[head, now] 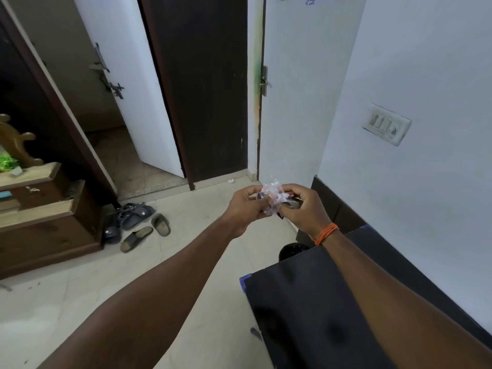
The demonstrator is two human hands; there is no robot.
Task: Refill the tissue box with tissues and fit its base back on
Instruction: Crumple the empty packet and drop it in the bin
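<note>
Fingers (pixel 262 202) of both hands are pinching one crumpled clear plastic wrapper (pixel 273 198), held in the air beyond the far end of the dark worktop (pixel 314 296). The left hand (pixel 246 209) is grasping the wrapper's left side and the right hand (pixel 306 209) its right side, so all the fingers are curled closed on it. The wrapper is wrinkled, glossy and see-through, with something small, dark and red showing behind it; what that is, I cannot tell. The bundle's long axis is running left to right between the two hands. One band of orange thread (pixel 327 233) is circling the right wrist.

Relative to the worktop, which is flat, matte and black with blue corners, one round dark bin (pixel 292 251) is sitting just past its far edge on the pale tiled floor (pixel 80 302). Left of the worktop and well apart from it, four slippers (pixel 141 225) are lying loose on the floor beside one brown wooden cabinet (pixel 48 222). Farther off, one white door (pixel 127 83) is standing ajar, and on the white wall right of the worktop one switch plate (pixel 386 124) is showing.
</note>
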